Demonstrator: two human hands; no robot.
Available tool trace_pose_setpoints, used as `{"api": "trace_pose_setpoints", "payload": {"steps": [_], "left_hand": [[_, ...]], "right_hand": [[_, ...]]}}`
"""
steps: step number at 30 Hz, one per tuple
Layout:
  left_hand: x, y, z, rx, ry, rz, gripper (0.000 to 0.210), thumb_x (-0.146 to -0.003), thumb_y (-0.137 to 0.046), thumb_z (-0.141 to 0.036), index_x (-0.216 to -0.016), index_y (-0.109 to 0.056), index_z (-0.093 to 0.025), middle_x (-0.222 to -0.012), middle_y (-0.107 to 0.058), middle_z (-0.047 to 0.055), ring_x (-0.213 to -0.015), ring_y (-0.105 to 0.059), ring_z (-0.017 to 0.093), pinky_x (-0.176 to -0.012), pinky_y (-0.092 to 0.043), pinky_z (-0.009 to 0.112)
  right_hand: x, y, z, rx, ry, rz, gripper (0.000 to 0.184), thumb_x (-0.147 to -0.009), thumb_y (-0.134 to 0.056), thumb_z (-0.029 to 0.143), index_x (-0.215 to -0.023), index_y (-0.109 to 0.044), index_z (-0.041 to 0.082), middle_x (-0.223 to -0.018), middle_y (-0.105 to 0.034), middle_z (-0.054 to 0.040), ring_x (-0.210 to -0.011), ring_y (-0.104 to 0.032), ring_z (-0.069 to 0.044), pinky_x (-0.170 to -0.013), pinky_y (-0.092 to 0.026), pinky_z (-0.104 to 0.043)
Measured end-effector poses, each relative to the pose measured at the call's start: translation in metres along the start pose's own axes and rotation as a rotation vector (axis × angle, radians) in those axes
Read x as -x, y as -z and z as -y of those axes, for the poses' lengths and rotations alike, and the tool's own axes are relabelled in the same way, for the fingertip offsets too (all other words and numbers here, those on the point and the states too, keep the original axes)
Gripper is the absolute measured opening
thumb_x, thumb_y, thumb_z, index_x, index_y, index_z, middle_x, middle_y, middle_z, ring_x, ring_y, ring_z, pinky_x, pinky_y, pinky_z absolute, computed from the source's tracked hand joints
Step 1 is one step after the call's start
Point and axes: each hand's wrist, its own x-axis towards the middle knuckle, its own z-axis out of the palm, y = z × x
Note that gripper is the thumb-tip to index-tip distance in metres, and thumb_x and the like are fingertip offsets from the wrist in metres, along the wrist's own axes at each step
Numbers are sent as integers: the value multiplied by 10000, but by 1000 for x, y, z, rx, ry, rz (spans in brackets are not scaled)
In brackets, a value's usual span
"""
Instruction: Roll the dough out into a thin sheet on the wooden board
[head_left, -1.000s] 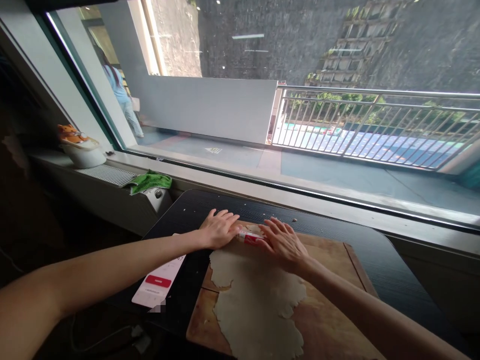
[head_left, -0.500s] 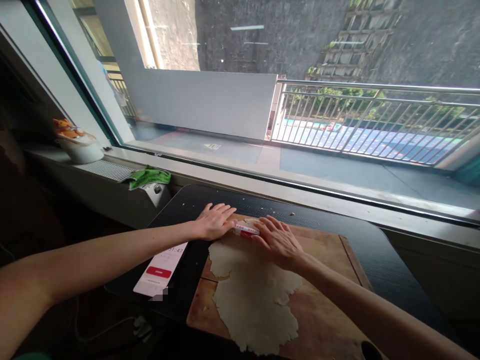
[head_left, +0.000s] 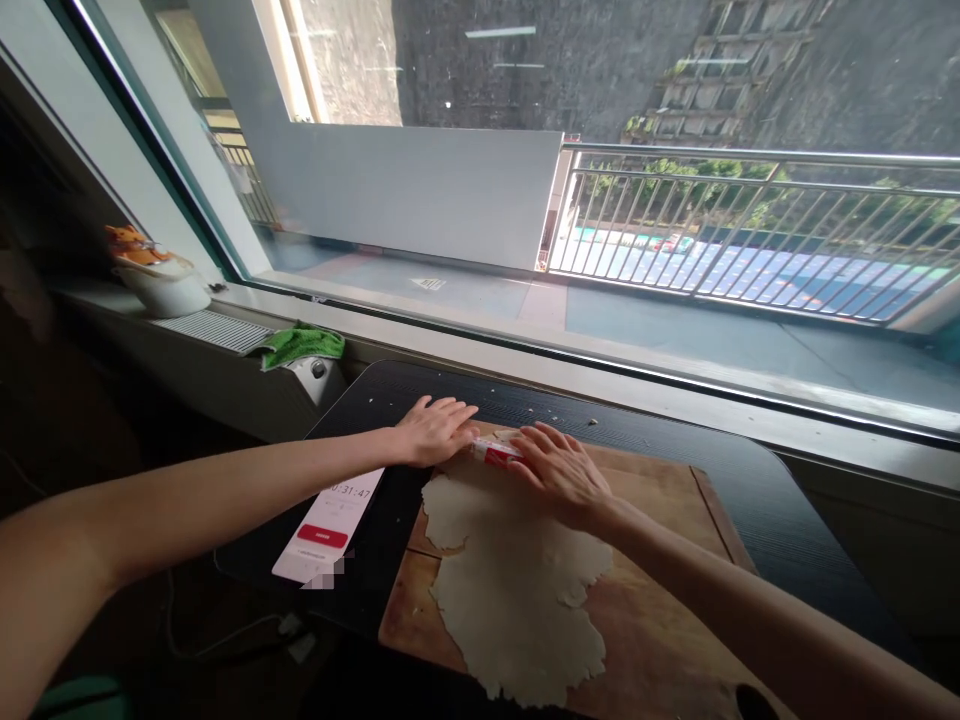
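- A thin, pale cream sheet of dough (head_left: 517,600) lay on a brown, rectangular wooden board (head_left: 660,530), covering its left and middle part; the surface looked smooth, the outline ragged, with a torn notch in each long side.
- The sheet's long axis ran from the board's far edge towards its near edge, and its uneven near end came down about to that near edge.
- A slim red-and-white cylinder (head_left: 495,454) rested across the dough close to the board's far edge; only its printed middle showed between the hands.
- Its long axis ran left to right, crosswise to the sheet, the right end slanting slightly nearer the person.
- The left hand (head_left: 439,432) pressed over the cylinder's left end, at the board's far left corner, its fingers straight and a little spread, not curled into a fist.
- The right hand (head_left: 566,475) lay over the right end, beside the middle of the board's far edge, fingers extended and slightly bent, likewise unclenched.
- Beneath the board stood a black worktop (head_left: 772,520), with pale crumbs scattered beyond the board's far edge.
- A lit white-screened phone (head_left: 330,525) lay left of the board, partly under the left forearm.
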Motion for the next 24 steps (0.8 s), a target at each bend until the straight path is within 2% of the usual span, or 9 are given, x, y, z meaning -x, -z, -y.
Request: {"api": "trace_pose_setpoints", "payload": {"steps": [2, 6, 8, 10, 12, 15, 17, 22, 24], "left_hand": [[-4, 2, 1, 13, 32, -2, 602, -1002, -223, -539, -1498, -407, -252, -1555, -431, 72, -1455, -326, 268, -1173, -217, 530], [-47, 18, 2, 47, 211, 7, 633, -995, -240, -533, -1545, -317, -229, -1610, -327, 86, -1484, -269, 287, -1169, -212, 560], [-56, 24, 2, 55, 238, 16, 642, -994, -243, -527, -1556, -293, -220, -1618, -304, 95, -1488, -259, 294, -1165, -214, 568], [-46, 22, 1, 53, 189, 46, 641, -993, -237, -539, -1545, -322, -224, -1606, -332, 95, -1480, -279, 296, -1159, -224, 572], [-19, 13, 0, 35, 91, 62, 630, -996, -221, -548, -1514, -387, -230, -1573, -396, 94, -1464, -317, 286, -1157, -239, 556], [17, -1, -1, 1, -39, -4, 600, -1004, -236, -526, -1493, -428, -236, -1541, -448, 90, -1448, -351, 256, -1169, -244, 499], [19, -3, -1, -9, -40, -56, 579, -1006, -261, -508, -1490, -432, -240, -1546, -442, 85, -1446, -354, 253, -1173, -244, 492], [-39, 17, 4, -30, 189, -116, 585, -1009, -277, -471, -1507, -399, -189, -1592, -359, 107, -1478, -283, 290, -1172, -215, 563], [-49, 21, 5, -18, 234, -105, 608, -1012, -265, -478, -1526, -361, -169, -1596, -346, 119, -1480, -278, 294, -1166, -220, 573]], "right_hand": [[-12, -1, -8, 31, -26, -41, 474, -1015, -317, 493, -1316, -606, 268, -1425, -552, -80, -1398, -353, -271, -1135, -278, -453], [-57, 7, -33, 53, -245, -38, 483, -1015, -321, 475, -1353, -565, 231, -1466, -503, -114, -1399, -351, -288, -1114, -302, -497], [-64, 11, -36, 46, -293, -23, 481, -1023, -293, 460, -1366, -546, 236, -1466, -498, -110, -1393, -363, -276, -1098, -324, -488], [-51, 10, -28, 53, -249, 0, 476, -1021, -296, 476, -1333, -569, 243, -1451, -511, -107, -1386, -372, -277, -1084, -342, -476], [-26, 6, -14, 46, -141, 25, 473, -1017, -303, 502, -1297, -594, 257, -1424, -543, -92, -1378, -386, -271, -1080, -350, -449], [2, -1, 1, 17, -20, 4, 492, -1013, -308, 528, -1325, -578, 261, -1417, -562, -69, -1381, -385, -260, -1109, -322, -423], [-3, -2, -1, 35, -34, -27, 499, -1011, -323, 523, -1342, -568, 241, -1434, -548, -82, -1396, -365, -270, -1131, -289, -437], [-64, 8, -26, 37, -285, -29, 496, -1023, -299, 479, -1363, -538, 207, -1464, -503, -114, -1400, -354, -284, -1102, -317, -478], [-70, 11, -28, 23, -339, -16, 494, -1027, -283, 480, -1369, -529, 222, -1461, -503, -108, -1385, -374, -274, -1084, -342, -468]]}}
